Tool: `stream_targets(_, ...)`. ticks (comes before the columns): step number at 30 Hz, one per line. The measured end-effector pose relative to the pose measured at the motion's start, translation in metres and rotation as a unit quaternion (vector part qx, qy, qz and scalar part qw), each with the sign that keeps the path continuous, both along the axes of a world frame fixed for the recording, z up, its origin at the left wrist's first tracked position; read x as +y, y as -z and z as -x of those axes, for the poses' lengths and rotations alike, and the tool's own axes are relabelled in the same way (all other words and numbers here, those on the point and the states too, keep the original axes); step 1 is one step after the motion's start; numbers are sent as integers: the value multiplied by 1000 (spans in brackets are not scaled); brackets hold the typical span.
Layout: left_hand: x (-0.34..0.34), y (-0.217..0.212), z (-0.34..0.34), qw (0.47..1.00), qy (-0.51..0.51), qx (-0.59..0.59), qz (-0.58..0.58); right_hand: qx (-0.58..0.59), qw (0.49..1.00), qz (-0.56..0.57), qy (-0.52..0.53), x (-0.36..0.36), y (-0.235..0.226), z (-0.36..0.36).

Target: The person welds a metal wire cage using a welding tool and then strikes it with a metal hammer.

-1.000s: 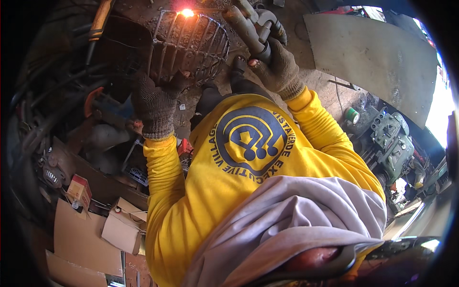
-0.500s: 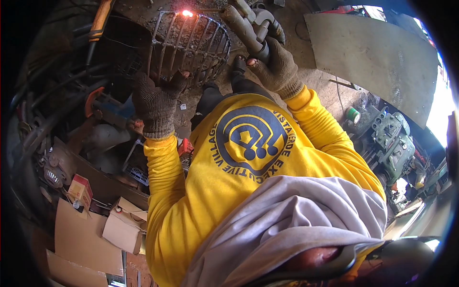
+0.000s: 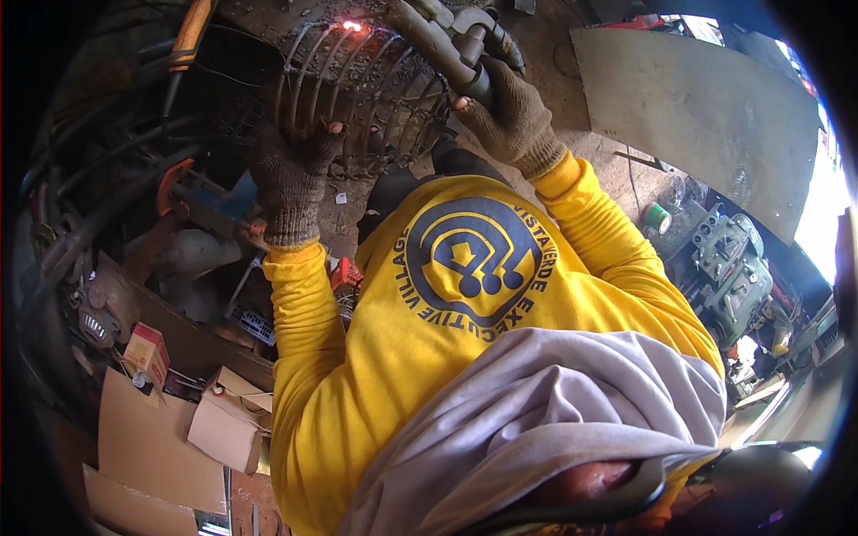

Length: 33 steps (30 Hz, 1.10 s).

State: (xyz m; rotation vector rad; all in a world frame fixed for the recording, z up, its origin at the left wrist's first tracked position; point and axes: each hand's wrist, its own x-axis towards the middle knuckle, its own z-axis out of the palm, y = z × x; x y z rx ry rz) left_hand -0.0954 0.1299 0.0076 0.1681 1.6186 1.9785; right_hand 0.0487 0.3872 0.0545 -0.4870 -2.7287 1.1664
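A barred metal cage [image 3: 365, 105] of curved rods is at the top of the view. My left hand [image 3: 297, 174], in a brown knit glove with the thumb tip bare, is closed on its near left edge. My right hand [image 3: 514, 123], gloved the same way, grips the handle of a welding electrode holder [image 3: 438, 49]. The holder points up and left over the cage's right side. A small red-orange glow [image 3: 352, 26] shows on the cage's far rim, left of the holder. Smoke or blur softens the cage's lower bars.
An orange-handled tool [image 3: 189, 37] stands at the upper left, with dark cables [image 3: 98, 161] below it. Cardboard pieces [image 3: 156, 447] and a small box [image 3: 147, 350] lie lower left. To the right are a large metal sheet [image 3: 693, 112], a green-ended roll [image 3: 659, 217] and a grey-green machine [image 3: 728, 268].
The cage has tilted, its near side swinging right. My right hand and the electrode holder have shifted slightly left and up. The glow at the rim looks smaller.
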Motion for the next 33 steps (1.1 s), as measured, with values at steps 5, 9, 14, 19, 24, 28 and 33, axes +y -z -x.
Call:
stream_targets(5, 8, -18, -1, 999, 14, -12, -38, -16, 1000, -22, -10, 0, -1, 6)
stream_targets(9, 9, -25, -2, 965, 76, 195, 155, 12, 999, -39, -14, 0, 2, 8)
stream_targets(14, 6, -19, 0, 996, 39, 57, 65, 6, 999, -38, -20, -1, 3, 10)
stream_targets(19, 8, -19, 1, 956, 29, 234, 172, -32, 999, -28, -20, -4, -1, 12)
stream_targets(24, -11, -7, 1, 869, 5, 383, 315, 70, 976, -175, -106, -3, 7, 18)
stream_targets(28, 4, -28, -2, 913, 15, 267, 308, 48, 978, -169, -108, -4, 3, 16)
stream_targets(33, 1, -22, -2, 939, 47, 262, 219, 26, 999, -42, -3, -6, 7, 13)
